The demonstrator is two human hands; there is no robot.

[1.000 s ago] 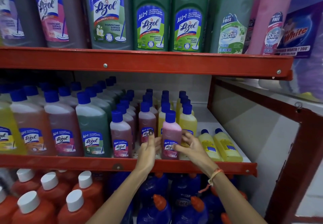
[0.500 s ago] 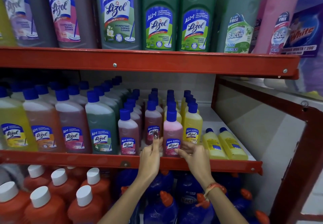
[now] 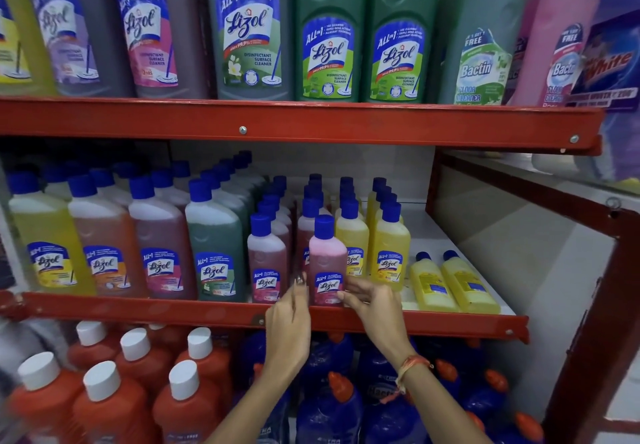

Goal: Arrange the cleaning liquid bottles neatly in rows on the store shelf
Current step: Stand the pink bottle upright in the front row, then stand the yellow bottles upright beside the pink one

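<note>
A small pink bottle (image 3: 327,260) with a blue cap stands upright at the front edge of the middle shelf (image 3: 138,308). My left hand (image 3: 291,319) presses its lower left side and my right hand (image 3: 374,305) its lower right side, so both grip its base. A small maroon bottle (image 3: 266,263) stands just left of it, and a yellow bottle (image 3: 389,253) just right. Rows of small blue-capped bottles run back behind them. Two yellow bottles (image 3: 446,282) lie on their sides at the shelf's right end.
Larger blue-capped bottles (image 3: 156,246) fill the shelf's left half. Big jugs (image 3: 329,38) line the upper shelf. Below stand orange bottles with white caps (image 3: 135,367) and blue bottles (image 3: 329,409). A red frame post (image 3: 588,305) bounds the right side.
Held between both hands, the pink bottle has slid forward and a little left to the shelf's front edge. My hands have drawn back with it.
</note>
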